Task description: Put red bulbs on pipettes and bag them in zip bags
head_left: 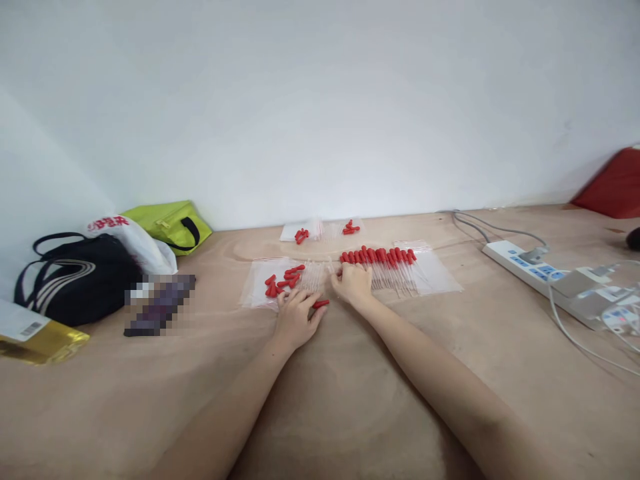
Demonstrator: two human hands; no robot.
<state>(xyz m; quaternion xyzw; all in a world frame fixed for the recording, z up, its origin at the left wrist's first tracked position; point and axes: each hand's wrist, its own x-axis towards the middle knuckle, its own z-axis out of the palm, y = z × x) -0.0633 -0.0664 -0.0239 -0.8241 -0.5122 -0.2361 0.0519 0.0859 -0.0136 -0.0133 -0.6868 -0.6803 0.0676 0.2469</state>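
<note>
Working with 2 bare hands at a brown tabletop, a person handles red rubber caps and thin clear tubes. The left hand (299, 319) has its fingers spread low over the table, with 1 red cap (321, 304) pinched between thumb and forefinger. The right hand (354, 283), fingers bent inward, reaches to the clear tubes (313, 275) at the middle; whether the fingertips grip a tube, the picture does not tell. Just beside the right hand, capped tubes (395, 267) lie side by side in a row, red ends toward the wall, partly over a clear plastic bag (440, 275). Beyond the left hand, loose red caps (274, 288) rest on another plastic bag (255, 280). Near the wall (320, 120), 2 small groups of red caps flank more clear tubes (332, 231). A white power strip (523, 267) with plugs and cords sits at right, with a red item (613, 187) farther off. At left are a black bag (95, 280), a white bag (150, 247), a green pouch (173, 223) and a gold packet (43, 337).
</note>
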